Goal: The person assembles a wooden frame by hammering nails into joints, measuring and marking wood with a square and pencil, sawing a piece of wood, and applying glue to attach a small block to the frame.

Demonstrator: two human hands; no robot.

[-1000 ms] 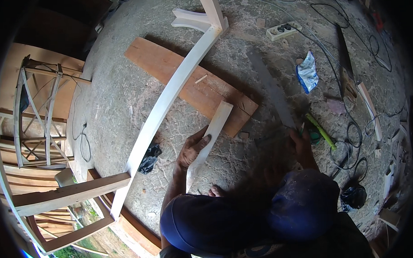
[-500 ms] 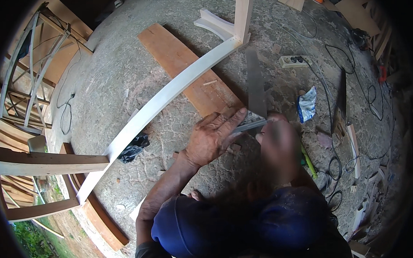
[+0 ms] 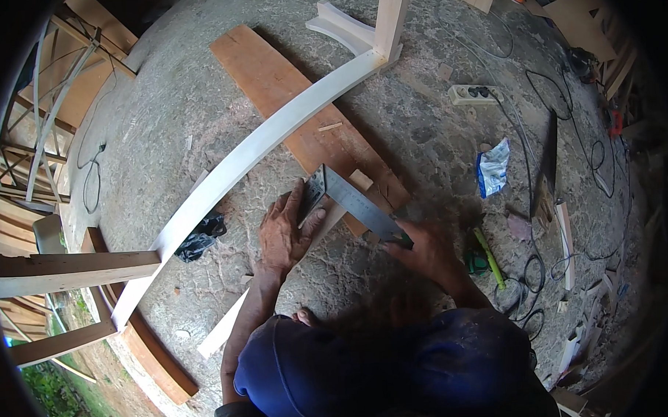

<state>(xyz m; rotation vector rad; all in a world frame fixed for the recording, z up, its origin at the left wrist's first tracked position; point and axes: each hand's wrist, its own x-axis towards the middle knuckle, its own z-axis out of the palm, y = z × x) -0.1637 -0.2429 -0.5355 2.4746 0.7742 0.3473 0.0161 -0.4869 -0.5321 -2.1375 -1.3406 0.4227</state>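
Observation:
My left hand [image 3: 285,234] lies flat, its fingers pressing the short arm of a metal try square [image 3: 352,200] onto a narrow white wooden slat [image 3: 224,330]. The slat runs from below my forearm up to a brown plank [image 3: 285,85] on the concrete floor. At the lower right end of the square's long steel blade, my right hand [image 3: 427,253] grips it. The blade runs diagonally over the edge of the plank. A long curved white rail [image 3: 265,145] crosses the plank just above my hands. My dark blue cap brim [image 3: 369,369] hides my wrists' lower parts.
A green tool [image 3: 489,258] lies right of my right hand. A blue-white bag [image 3: 493,166], a white power strip [image 3: 476,93], a dark handsaw [image 3: 546,172] and black cables lie further right. A black cloth [image 3: 200,239] sits left. Wooden frames [image 3: 64,269] stand at the left edge.
My right hand came in from the right with the metal square and set it across the slat. My left hand shifted up onto the square's short arm. The view swung left.

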